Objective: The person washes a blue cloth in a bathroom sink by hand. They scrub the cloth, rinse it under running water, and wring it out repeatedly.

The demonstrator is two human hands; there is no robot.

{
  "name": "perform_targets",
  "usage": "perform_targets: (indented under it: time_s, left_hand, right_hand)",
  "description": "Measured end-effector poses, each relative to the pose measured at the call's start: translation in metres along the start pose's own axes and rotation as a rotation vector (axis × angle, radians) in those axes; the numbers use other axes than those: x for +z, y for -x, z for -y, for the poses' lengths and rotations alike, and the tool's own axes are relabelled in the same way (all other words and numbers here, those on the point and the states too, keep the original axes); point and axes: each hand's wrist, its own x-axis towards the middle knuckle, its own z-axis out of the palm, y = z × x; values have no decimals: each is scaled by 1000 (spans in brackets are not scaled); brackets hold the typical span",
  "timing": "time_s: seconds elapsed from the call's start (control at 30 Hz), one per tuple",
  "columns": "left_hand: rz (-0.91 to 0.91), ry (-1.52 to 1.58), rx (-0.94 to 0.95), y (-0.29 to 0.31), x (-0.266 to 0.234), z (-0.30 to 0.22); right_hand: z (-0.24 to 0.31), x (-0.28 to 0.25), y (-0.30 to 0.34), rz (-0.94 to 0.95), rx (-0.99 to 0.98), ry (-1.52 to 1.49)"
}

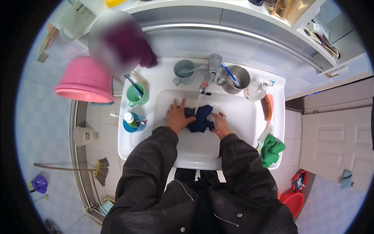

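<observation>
The dark blue cloth (200, 119) lies under the tap (206, 81); left hand (177, 116) presses it, fingers spread, right hand (221, 124) grips its edge.

A clear pump bottle (255, 91) lay on the sink rim (279, 84) at right; a white labelled jug (75, 21) stood upper left.

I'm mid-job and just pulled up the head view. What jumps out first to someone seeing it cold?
First, the dark blue cloth bunched in the middle of the white sink, just below the tap. The left hand lies flat with fingers spread on its left edge, and the right hand grips its right side. Next comes the pink basin at upper left, and the green cloth on the sink's right rim.
</observation>
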Motion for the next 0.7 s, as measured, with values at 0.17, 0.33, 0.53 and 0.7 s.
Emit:
perform_targets:
  time_s: [0.17,0.33,0.53,0.7]
  left_hand:
    - [401,-31,106,20,24,-26]
    - [541,470,64,18,22,-27]
    - [-157,225,-149,-4,-38,-2]
    - [-362,-127,-172,-24,-20,18]
  right_hand:
    - [-24,3,-1,211,112,-120]
    - [-18,-5,-4,492,220,-221]
    - [-18,-6,-9,436,234,-196]
    - [-16,-2,2,372,204,-248]
